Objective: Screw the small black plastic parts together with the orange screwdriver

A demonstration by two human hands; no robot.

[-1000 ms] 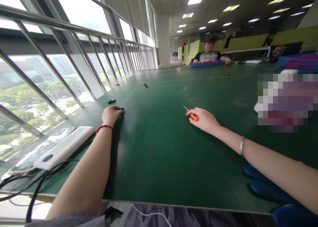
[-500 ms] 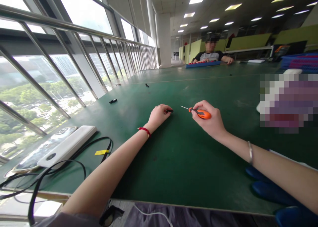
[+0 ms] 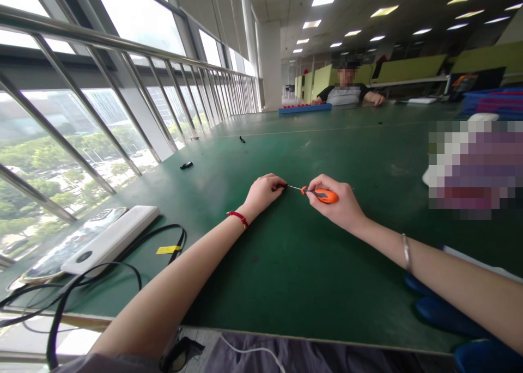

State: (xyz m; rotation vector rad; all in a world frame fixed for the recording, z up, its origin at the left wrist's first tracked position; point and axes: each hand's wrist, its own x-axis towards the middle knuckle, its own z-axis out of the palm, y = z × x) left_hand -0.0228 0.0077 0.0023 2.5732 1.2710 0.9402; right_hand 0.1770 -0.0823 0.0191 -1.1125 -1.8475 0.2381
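My left hand (image 3: 263,192) rests on the green table (image 3: 278,286), its fingers closed around a small black part (image 3: 281,186) whose kind I cannot make out. My right hand (image 3: 337,203) grips an orange and grey screwdriver (image 3: 324,195) by its handle. The thin metal shaft points left, and its tip meets the right end of the black part, or comes very close to it. Fingers cover most of that part.
At the left lie a white power bank (image 3: 112,239), a phone (image 3: 77,242) and black cables (image 3: 139,277). Small black pieces (image 3: 186,166) lie farther back. A co-worker (image 3: 346,94) sits across, behind a blue tray (image 3: 304,109). A blue basket (image 3: 490,103) stands at right.
My right hand has moved left and slightly down, bringing the screwdriver's tip to the black part. My left hand has barely shifted. The co-worker's blue tray has slid left.
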